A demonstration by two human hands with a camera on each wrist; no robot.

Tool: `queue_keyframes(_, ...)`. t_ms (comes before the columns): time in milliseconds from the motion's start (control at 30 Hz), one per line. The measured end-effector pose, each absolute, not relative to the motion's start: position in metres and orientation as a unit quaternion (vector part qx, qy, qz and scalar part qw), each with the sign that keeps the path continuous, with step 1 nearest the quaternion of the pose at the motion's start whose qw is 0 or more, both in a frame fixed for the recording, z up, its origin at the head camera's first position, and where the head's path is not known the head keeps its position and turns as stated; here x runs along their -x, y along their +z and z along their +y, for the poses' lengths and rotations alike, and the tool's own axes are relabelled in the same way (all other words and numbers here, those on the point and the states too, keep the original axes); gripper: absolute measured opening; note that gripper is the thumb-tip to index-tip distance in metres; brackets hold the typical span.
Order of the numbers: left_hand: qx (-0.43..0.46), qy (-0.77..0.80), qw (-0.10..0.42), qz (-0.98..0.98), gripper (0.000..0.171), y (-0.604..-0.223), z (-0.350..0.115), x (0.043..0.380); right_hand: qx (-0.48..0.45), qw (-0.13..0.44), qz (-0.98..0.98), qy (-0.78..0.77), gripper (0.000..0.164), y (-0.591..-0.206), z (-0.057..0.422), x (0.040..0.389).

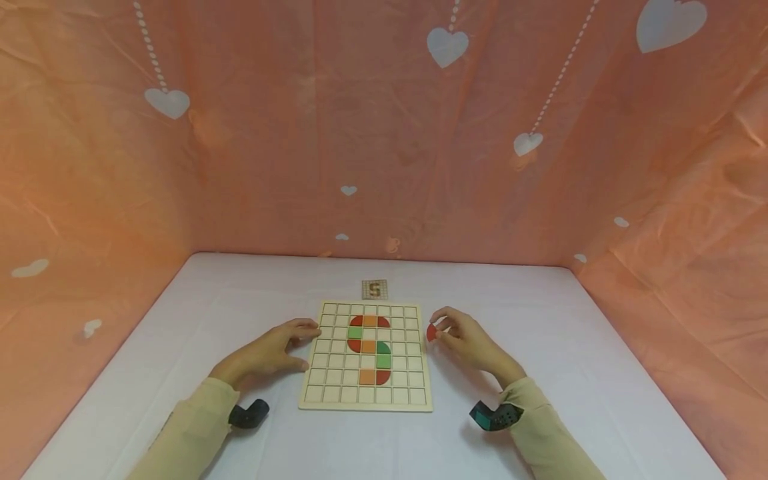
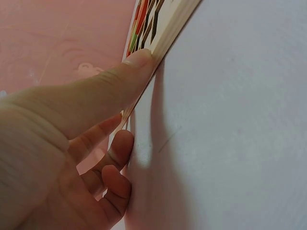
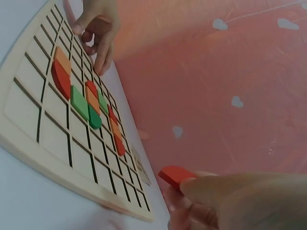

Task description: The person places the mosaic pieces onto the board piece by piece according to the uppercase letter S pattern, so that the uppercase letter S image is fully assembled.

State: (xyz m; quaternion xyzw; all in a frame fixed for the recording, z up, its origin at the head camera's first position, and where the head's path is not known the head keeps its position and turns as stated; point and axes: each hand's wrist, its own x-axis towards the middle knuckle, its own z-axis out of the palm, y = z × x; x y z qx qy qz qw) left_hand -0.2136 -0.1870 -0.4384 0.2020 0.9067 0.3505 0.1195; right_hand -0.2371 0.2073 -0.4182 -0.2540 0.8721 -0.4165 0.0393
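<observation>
A square wooden grid board [image 1: 324,393] lies on the white table in the head view. Colored tiles on it form an S-like shape: red quarter-circles [image 1: 383,378], orange squares [image 1: 368,377], green squares [image 1: 384,361] and a darker green quarter-circle [image 1: 383,348]. At the board's left edge, my left hand [image 1: 273,347] rests its thumb and forefinger on the rim, the other fingers loosely bent. Just right of the board, my right hand [image 1: 471,340] pinches a red quarter-circle tile [image 3: 173,175] between thumb and fingers, held up off the table in the right wrist view.
Behind the board lies a small square card [image 1: 375,289] with a brown S-like pattern on a grid. White cloth covers the table [image 1: 252,287]. An orange-pink curtain [image 1: 270,133] with white hearts encloses the back and both sides.
</observation>
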Motion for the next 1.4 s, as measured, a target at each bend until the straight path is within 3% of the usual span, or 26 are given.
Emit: queue_keyframes(1400, -0.189, 0.356, 0.129, 0.906, 0.068, -0.442, -0.188, 0.215, 0.286, 0.082, 0.866, -0.402, 0.02, -0.421, 0.159, 0.212)
